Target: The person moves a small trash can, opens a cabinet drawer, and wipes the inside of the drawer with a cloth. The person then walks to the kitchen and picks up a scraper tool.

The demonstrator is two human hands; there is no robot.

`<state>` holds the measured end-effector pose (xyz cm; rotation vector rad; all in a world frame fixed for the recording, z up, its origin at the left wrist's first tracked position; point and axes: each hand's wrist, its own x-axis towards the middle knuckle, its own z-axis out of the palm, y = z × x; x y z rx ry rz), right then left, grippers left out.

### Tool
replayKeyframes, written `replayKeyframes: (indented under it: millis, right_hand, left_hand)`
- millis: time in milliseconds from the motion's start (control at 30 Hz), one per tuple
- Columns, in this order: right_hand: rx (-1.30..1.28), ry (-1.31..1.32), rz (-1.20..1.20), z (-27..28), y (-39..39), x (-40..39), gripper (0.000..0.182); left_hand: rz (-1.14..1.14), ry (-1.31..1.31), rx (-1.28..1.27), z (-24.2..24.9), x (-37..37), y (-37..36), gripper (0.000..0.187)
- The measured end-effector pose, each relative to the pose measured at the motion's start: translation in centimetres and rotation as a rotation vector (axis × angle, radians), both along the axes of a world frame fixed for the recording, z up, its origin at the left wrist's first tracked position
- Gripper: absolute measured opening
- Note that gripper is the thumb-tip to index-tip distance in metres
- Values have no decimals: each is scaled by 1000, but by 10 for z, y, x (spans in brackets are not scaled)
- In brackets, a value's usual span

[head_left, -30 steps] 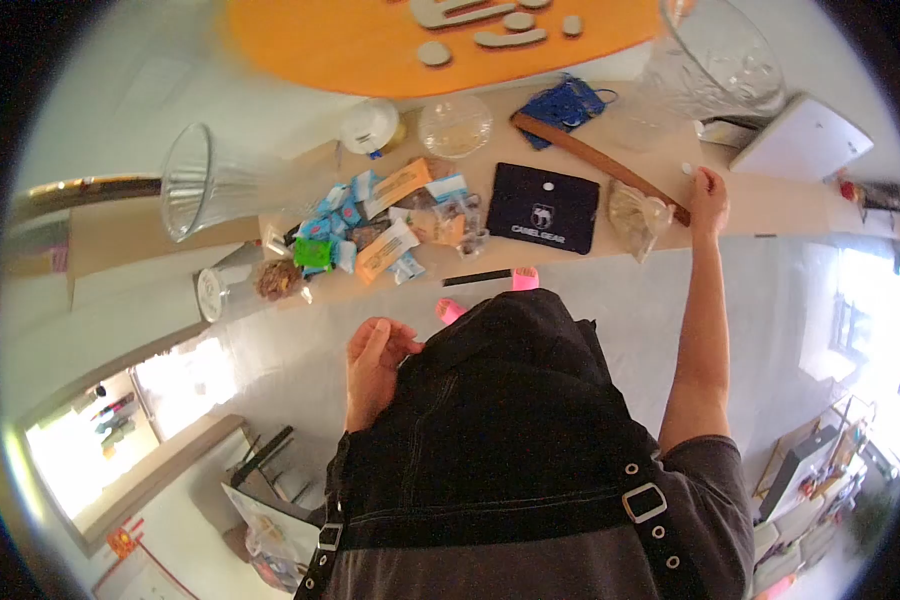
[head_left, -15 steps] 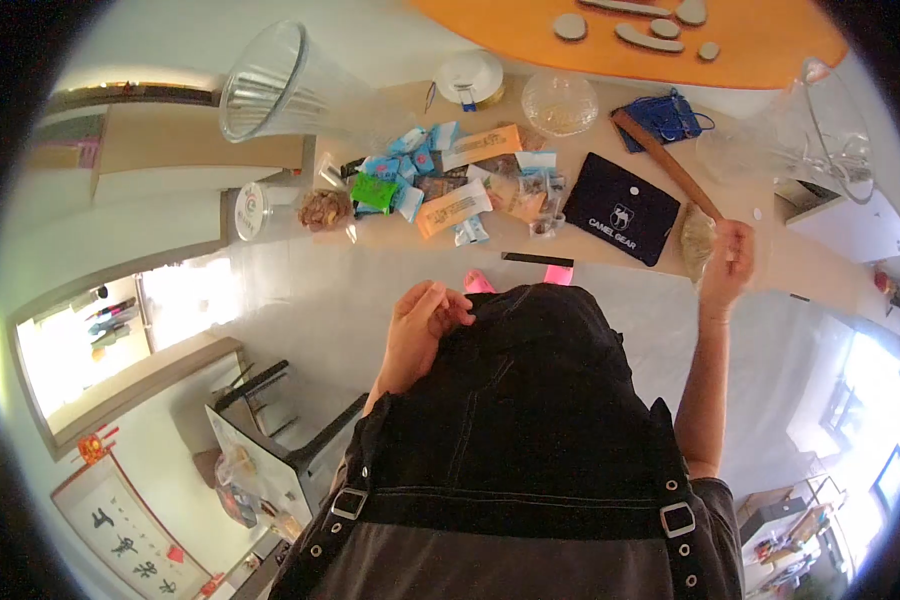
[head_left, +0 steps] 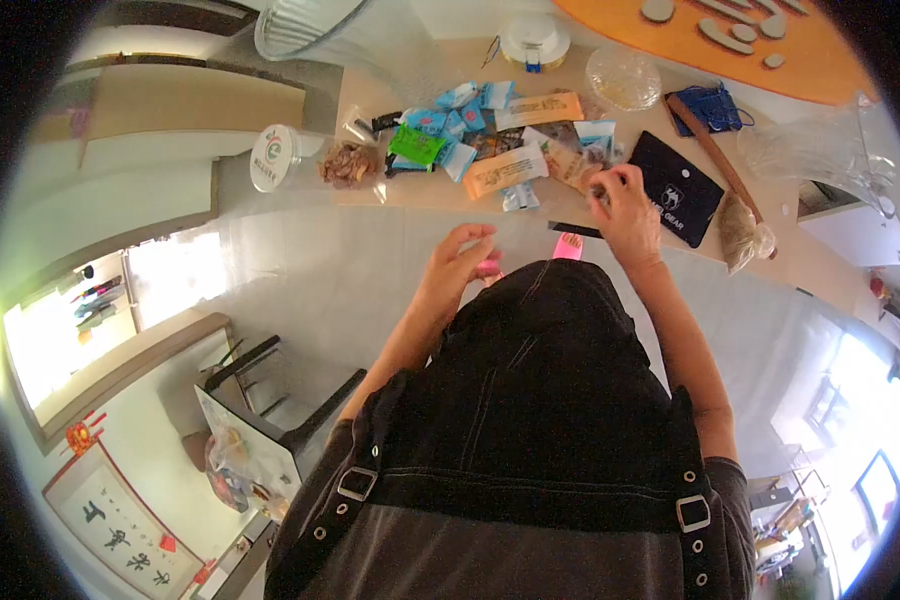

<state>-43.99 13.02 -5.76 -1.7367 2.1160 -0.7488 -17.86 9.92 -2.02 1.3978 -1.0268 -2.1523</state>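
My right hand (head_left: 627,220) is at the table's front edge, fingers curled over the right end of a pile of packets. A small dark item shows at its fingertips, too covered to name. Just beyond are clear plastic packets (head_left: 564,165). To its right lies a black pouch (head_left: 678,190) lettered "CAMEL GEAR". My left hand (head_left: 454,270) hangs in front of the table, empty, its fingers apart. Blue packets (head_left: 457,120), a green packet (head_left: 416,144) and orange-and-white packets (head_left: 507,171) make up the heap ahead of it.
A wooden stick (head_left: 715,155) lies beyond the pouch, beside a tied bag (head_left: 743,235) and a blue pouch (head_left: 708,108). A clear jar with a white lid (head_left: 273,158) lies at left, brown pieces inside. Behind stand a glass bowl (head_left: 623,80) and a white round container (head_left: 534,42).
My right hand has let go of the wooden stick, which now lies on the table, and moved left to the packets. My left hand has risen slightly and its fingers have spread.
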Motion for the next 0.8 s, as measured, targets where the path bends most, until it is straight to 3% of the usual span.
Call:
replayKeyframes:
  millis: [167,200,433,633,800]
  right_hand:
    - [-66,-33,-189,-1,-13,-5,24]
    - [12,-60,-242,5,-16,-7,27]
    - [-109,-71,-398,27,-28,6,32]
    - [-122,125,215,-1,0,42,39]
    - [-125,142,190,-8,3,58,35]
  left_hand:
    - [-76,26,-158,-31,-8,-16,36]
    - [-85,26,-155,-33,-10,-18,37]
    - [-93,100,-217,-51,-20,-34,41]
    - [-113,120,-272,-62,-24,-43,42]
    - [-36,140,-290,-65,-27,-44,40]
